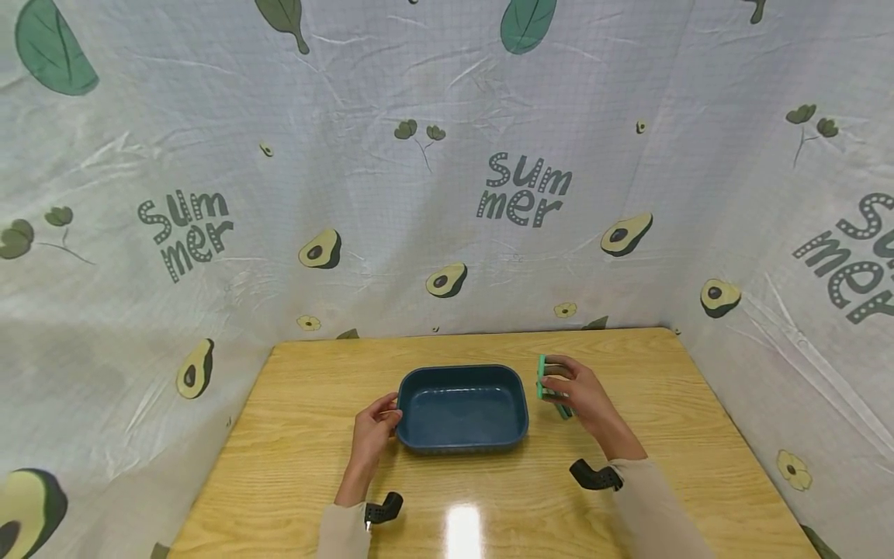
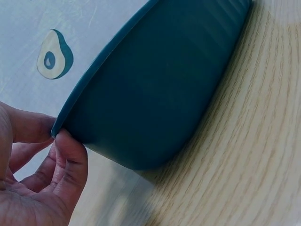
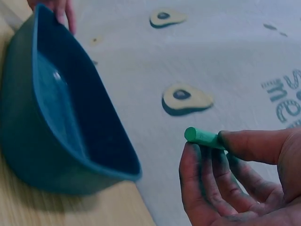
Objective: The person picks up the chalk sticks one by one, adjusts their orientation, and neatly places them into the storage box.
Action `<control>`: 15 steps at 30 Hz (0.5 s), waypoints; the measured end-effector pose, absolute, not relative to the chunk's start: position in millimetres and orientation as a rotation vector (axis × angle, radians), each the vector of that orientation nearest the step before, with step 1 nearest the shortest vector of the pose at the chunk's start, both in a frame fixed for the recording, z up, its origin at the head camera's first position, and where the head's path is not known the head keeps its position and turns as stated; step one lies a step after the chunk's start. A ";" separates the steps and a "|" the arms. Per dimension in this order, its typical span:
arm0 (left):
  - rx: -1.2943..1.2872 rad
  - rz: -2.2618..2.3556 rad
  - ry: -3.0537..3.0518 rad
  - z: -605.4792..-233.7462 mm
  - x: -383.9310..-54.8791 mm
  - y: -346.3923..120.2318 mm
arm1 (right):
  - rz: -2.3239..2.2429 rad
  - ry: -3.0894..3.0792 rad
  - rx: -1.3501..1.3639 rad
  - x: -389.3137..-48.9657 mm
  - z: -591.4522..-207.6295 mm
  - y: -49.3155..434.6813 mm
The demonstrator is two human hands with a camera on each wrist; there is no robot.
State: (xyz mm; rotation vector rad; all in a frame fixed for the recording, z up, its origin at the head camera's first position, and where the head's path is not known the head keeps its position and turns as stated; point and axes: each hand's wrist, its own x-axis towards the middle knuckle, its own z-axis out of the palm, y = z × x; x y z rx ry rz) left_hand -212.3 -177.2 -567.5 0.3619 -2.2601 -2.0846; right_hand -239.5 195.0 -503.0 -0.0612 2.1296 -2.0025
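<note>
A dark blue rectangular basin [image 1: 462, 415] with rounded corners sits on the table. My left hand [image 1: 373, 428] is at its left side, thumb and fingers pinching the rim [image 2: 87, 84] in the left wrist view. To the right of the basin, my right hand [image 1: 576, 392] holds a stick of green chalk [image 3: 205, 138] between thumb and fingertips, apart from the basin's wall. Dark green smudges cover the fingers [image 3: 190, 169] of this hand. In the head view, a darker green strip [image 1: 563, 411] shows just below the right hand, partly covered by it.
The wooden table [image 1: 307, 388] ends at a pale cloth backdrop [image 1: 391, 202] printed with avocados, leaves and lettering, which also hangs along both sides. Each wrist carries a black camera mount, such as the left mount [image 1: 384, 508]. A bright glare lies on the table's front.
</note>
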 end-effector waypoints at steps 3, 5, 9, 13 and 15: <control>0.369 -2.073 -2.260 -568.9 -213.0 -177.5 | -2.004 2.098 -0.067 -242.3 -501.6 183.7; 0.364 -2.074 -2.259 -569.2 -213.2 -177.7 | -1.997 2.083 -0.076 -243.6 -500.6 175.9; 0.359 -2.088 -2.253 -569.5 -213.1 -177.3 | -1.983 2.049 -0.076 -245.8 -499.1 160.1; 0.377 -2.100 -2.244 -569.4 -213.0 -176.6 | -1.959 2.029 -0.077 -246.9 -497.6 144.1; 0.384 -2.105 -2.239 -569.3 -212.8 -176.6 | -1.948 2.019 -0.079 -247.6 -497.9 136.4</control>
